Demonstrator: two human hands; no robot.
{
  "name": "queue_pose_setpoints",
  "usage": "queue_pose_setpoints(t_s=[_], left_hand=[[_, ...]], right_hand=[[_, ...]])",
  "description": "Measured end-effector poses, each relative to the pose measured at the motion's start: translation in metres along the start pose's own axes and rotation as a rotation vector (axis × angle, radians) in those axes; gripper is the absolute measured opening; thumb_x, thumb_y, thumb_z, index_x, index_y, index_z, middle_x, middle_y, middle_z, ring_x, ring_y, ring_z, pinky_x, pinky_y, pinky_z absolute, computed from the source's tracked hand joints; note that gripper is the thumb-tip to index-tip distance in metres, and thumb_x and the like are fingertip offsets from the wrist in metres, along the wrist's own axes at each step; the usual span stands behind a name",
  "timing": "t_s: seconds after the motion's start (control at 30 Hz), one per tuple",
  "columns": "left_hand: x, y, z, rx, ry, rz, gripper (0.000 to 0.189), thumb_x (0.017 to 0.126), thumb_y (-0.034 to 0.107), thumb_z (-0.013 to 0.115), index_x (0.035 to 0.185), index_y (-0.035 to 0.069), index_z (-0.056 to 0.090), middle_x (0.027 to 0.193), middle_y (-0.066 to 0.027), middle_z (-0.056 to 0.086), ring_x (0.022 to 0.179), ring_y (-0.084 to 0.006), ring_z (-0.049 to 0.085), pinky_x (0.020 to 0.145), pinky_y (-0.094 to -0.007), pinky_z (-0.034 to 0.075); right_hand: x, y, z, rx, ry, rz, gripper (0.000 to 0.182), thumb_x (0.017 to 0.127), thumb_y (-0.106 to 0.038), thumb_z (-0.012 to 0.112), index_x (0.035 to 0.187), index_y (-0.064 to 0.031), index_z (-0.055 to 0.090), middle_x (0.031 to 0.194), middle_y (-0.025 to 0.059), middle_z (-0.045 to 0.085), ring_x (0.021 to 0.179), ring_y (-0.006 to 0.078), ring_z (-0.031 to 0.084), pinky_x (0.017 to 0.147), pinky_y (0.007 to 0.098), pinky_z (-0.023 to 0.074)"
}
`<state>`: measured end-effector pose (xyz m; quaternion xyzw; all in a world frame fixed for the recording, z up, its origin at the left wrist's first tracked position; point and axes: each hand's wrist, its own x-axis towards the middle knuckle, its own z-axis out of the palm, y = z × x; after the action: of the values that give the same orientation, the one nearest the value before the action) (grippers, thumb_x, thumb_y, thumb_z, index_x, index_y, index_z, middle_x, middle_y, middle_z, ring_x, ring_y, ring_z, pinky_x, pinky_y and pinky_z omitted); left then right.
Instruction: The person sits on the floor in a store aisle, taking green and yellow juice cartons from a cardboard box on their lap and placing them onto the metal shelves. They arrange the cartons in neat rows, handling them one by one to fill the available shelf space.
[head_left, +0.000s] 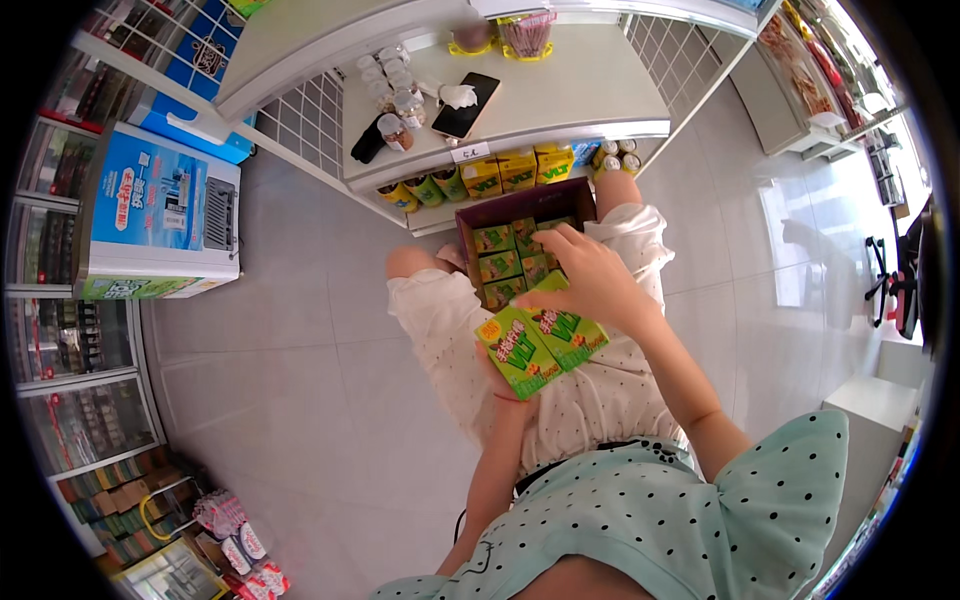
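Two green VLT drink cartons (536, 337) lie side by side above my lap, their printed fronts facing up. Beneath them is my left hand (501, 375), mostly hidden by the cartons and gripping them from the left and below. My right hand (589, 274) hovers over their upper end with thumb and fingers spread. Its thumb overlaps the right carton's top; contact there cannot be made out. Between my knees stands an open dark cardboard box (525, 201), in which several more green cartons (499, 266) are packed in rows.
A white shelf unit (585, 97) rises ahead, its front edge just beyond the box. On it are a smartphone (465, 105), small jars (395, 131) and a black item (369, 141). Yellow VLT cartons (517, 171) and cans (616, 156) fill the lower shelf. A chest freezer (161, 214) stands left.
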<state>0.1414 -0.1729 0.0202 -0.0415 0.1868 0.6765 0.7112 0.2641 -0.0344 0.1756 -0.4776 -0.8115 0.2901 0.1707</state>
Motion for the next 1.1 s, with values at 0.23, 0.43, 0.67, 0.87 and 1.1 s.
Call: queue_pose_setpoints(t_s=[0.23,0.43,0.67,0.87,1.1], left_hand=[[0.006,0.025,-0.004,0.267,0.02,0.006,0.082,0.081,0.067,0.039,0.136,0.006,0.031,0.135,-0.0128,0.039,0.119,-0.0313,0.043,0.097,-0.0477,0.038],[0.005,0.027,0.012,0.088,-0.001,-0.096,0.092,0.073,0.074,0.042,0.138,0.011,0.027,0.143,-0.0151,0.025,0.124,-0.0407,0.033,0.098,-0.0592,0.03],[0.044,0.065,0.044,-0.04,-0.217,-0.139,0.094,0.069,0.07,0.053,0.137,0.01,0.03,0.145,-0.0239,0.013,0.134,-0.0422,0.014,0.105,-0.0568,0.017],[0.112,0.149,0.02,-0.077,-0.194,-0.027,0.085,0.073,0.064,0.053,0.131,0.004,0.038,0.142,-0.023,0.022,0.122,-0.0346,0.036,0.099,-0.0495,0.03],[0.162,0.157,0.009,0.253,-0.203,-0.232,0.081,0.076,0.062,0.05,0.123,-0.004,0.042,0.122,-0.0221,0.047,0.09,-0.0236,0.053,0.078,-0.0379,0.045]], right_hand=[[-0.036,0.027,0.045,0.152,-0.145,0.074,0.113,0.058,-0.052,0.077,0.134,0.0078,0.019,0.116,0.0236,0.047,0.103,0.0362,0.053,0.081,0.0378,0.047],[-0.022,0.058,0.055,0.336,-0.228,0.083,0.103,0.061,-0.044,0.077,0.135,0.0024,0.023,0.113,0.0241,0.052,0.101,0.0339,0.056,0.083,0.0362,0.0456],[-0.007,0.142,0.097,0.703,0.19,0.498,0.078,0.065,-0.031,0.077,0.123,0.0049,0.039,0.1,0.0157,0.059,0.086,0.0177,0.059,0.074,0.0302,0.0483],[0.021,0.177,0.142,0.718,0.221,0.778,0.07,0.063,-0.024,0.079,0.111,0.0046,0.036,0.095,0.0156,0.057,0.083,0.0201,0.059,0.071,0.0306,0.0491],[0.069,0.239,0.229,0.445,0.418,0.808,0.075,0.06,-0.017,0.079,0.115,-0.0005,0.031,0.103,0.0167,0.053,0.094,0.0277,0.055,0.082,0.0374,0.0451]])
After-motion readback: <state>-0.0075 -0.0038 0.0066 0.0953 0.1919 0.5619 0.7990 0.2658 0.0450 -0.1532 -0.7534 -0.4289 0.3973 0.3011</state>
